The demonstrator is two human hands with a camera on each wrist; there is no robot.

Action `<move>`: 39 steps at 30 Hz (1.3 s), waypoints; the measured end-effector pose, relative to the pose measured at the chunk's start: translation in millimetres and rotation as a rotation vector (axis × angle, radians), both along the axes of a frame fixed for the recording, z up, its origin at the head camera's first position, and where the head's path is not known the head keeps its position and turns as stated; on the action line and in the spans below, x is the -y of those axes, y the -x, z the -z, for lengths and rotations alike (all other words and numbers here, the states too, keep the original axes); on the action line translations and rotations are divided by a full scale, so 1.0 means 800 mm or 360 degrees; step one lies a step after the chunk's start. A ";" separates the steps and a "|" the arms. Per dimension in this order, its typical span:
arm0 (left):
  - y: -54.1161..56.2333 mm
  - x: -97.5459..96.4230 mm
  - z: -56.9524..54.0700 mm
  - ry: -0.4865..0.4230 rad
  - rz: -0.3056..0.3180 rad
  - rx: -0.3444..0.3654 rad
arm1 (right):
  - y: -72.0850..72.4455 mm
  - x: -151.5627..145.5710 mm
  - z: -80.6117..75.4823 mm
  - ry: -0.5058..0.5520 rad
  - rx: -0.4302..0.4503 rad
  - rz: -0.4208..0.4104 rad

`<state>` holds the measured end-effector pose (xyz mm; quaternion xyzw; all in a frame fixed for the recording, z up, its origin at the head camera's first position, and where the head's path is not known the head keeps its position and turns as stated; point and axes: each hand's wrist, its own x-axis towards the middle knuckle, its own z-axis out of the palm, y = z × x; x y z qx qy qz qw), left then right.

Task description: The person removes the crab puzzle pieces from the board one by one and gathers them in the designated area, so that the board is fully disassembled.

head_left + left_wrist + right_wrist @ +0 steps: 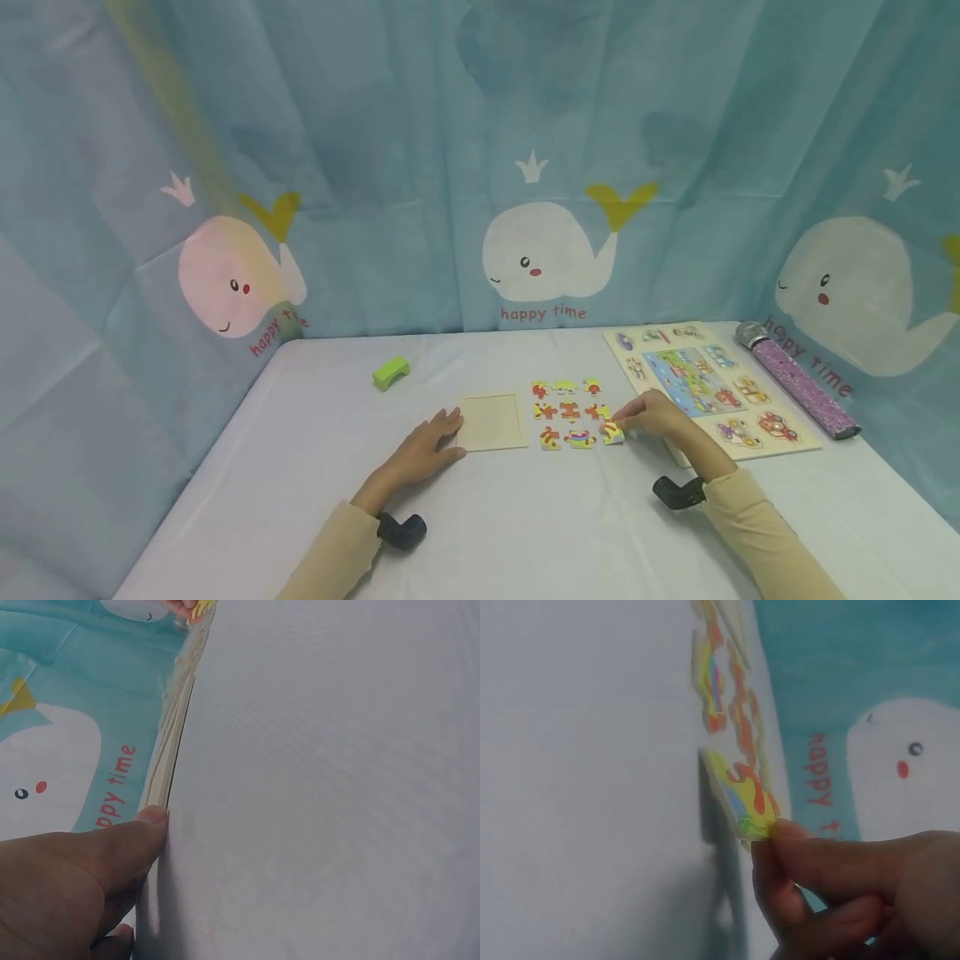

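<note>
My right hand (654, 414) pinches a jigsaw puzzle piece (742, 793) between thumb and fingertips. The piece is yellow with red and blue marks, and in the right wrist view it is tilted with one edge raised off the table. My left hand (426, 450) rests at the left edge of a square wooden puzzle tray (492, 446); its thumb (152, 817) touches the tray's edge. Between the tray and my right hand, several puzzle pieces (570, 411) lie apart from one another in rows, printed in red, orange and yellow.
A green arch block (391, 372) stands behind and left of the tray. To the right lies a large wooden picture board (787, 450) with vehicle pictures. A glittery purple microphone (804, 385) lies beyond it. A blue whale-print curtain (390, 167) hangs around the white table (525, 533).
</note>
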<state>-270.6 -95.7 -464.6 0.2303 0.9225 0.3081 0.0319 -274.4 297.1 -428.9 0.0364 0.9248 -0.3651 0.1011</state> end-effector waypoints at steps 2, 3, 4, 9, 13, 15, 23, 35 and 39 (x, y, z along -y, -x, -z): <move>0.000 0.000 0.000 -0.0003 0.0000 0.0008 | -0.001 0.002 0.001 -0.0025 0.0004 -0.0003; -0.001 0.001 0.000 -0.0005 0.0001 0.0007 | -0.002 0.003 0.001 -0.0039 0.0010 0.0001; -0.001 0.001 0.001 -0.0004 0.0005 0.0006 | -0.003 0.004 0.001 -0.0055 0.0011 -0.0003; -0.002 0.001 0.003 -0.0007 0.0011 0.0007 | -0.007 0.008 0.001 -0.0112 0.0029 -0.0017; -0.004 0.001 0.002 0.0004 -0.0007 0.0009 | -0.006 0.008 0.004 -0.0105 0.0015 -0.0032; -0.005 0.002 0.001 0.0009 -0.0010 0.0006 | -0.005 0.008 0.004 -0.0108 0.0007 -0.0036; -0.007 0.003 0.001 0.0015 -0.0015 0.0009 | -0.001 0.009 0.005 -0.0145 -0.0002 -0.0014; -0.004 0.000 0.005 0.0023 0.0027 0.0013 | -0.010 0.006 0.001 -0.0190 -0.0094 -0.0107; -0.005 -0.002 0.004 -0.0004 0.0031 0.0014 | -0.011 0.005 0.001 -0.0181 -0.0110 -0.0109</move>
